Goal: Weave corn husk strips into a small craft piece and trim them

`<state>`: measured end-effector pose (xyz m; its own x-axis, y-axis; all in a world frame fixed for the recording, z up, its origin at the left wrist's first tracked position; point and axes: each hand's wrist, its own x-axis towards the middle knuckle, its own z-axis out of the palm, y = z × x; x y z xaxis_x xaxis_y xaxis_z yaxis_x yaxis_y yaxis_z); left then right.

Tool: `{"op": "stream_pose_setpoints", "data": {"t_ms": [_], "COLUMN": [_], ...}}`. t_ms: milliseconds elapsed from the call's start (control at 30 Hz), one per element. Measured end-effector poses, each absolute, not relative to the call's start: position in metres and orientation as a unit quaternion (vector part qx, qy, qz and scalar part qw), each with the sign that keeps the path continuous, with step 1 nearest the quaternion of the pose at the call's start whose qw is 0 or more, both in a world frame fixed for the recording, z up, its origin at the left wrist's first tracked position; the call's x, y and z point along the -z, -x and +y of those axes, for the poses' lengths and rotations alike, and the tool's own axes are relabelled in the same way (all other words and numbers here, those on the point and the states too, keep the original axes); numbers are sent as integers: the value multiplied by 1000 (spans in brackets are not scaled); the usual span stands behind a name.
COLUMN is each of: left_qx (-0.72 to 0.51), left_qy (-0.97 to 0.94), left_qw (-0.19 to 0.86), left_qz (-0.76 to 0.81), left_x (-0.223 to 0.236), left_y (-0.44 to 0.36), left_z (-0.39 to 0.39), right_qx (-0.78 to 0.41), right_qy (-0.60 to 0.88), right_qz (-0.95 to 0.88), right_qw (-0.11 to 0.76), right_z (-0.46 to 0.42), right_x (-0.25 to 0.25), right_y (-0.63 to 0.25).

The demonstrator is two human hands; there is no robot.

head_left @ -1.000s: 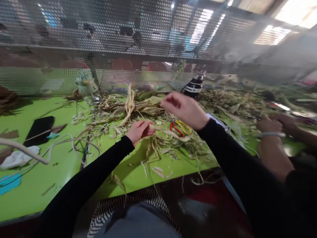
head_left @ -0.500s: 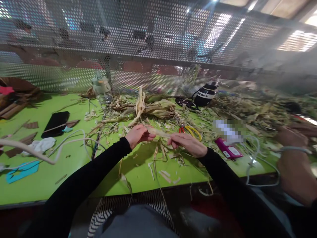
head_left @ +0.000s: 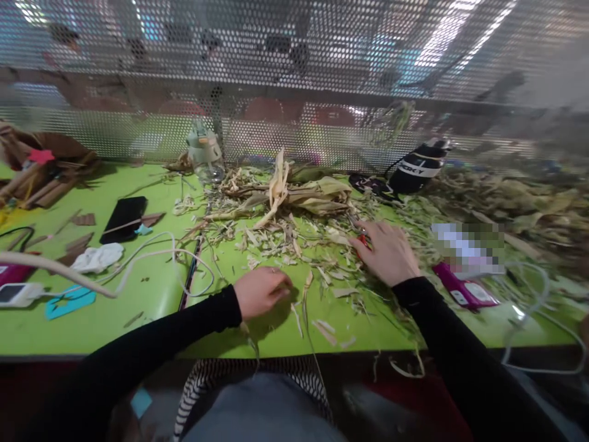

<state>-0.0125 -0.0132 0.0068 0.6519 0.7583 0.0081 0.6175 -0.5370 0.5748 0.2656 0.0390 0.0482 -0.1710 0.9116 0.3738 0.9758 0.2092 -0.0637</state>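
Pliers (head_left: 363, 240) — partly under right hand (head_left: 387, 250), can't tell grip | left hand (head_left: 261, 291) — fingers curled, hold unclear

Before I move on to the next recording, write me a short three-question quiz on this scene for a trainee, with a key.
1. Multiple choice: which of these is nearest the right hand?
A) the black phone
B) the red tool, mostly hidden
C) the crumpled white tissue

2. True or false: in the picture, the pale green bottle is to the left of the black bottle.

3. Open: what does the pale, dry-looking heap beyond the left hand consist of?

Key:
1. B
2. True
3. Husk-like leaves and strips
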Motion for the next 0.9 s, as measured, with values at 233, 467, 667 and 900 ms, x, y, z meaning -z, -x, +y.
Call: {"op": "stream_pose_setpoints", "data": {"t_ms": [233,467,667,900], "left_qx": [-201,-229,-230,-268], "left_qy": [-821,-704,-728,-723], "left_qw": [8,-42,34,218], "left_qz": [534,671,645,598], "left_x": [-5,-11,-9,-10], "left_y": [55,121,113,102], "left_z": [31,64,66,57], "right_qx": [-29,-46,-144,-248], "right_qy": [528,494,478,437], "right_qz": [-837,-850,-849,-847], "right_qw": [141,178,175,171], "right_z": [69,93,94,86], "right_x": [-29,-21,-17,-15], "right_y": [-184,-149,-118,-103]}}
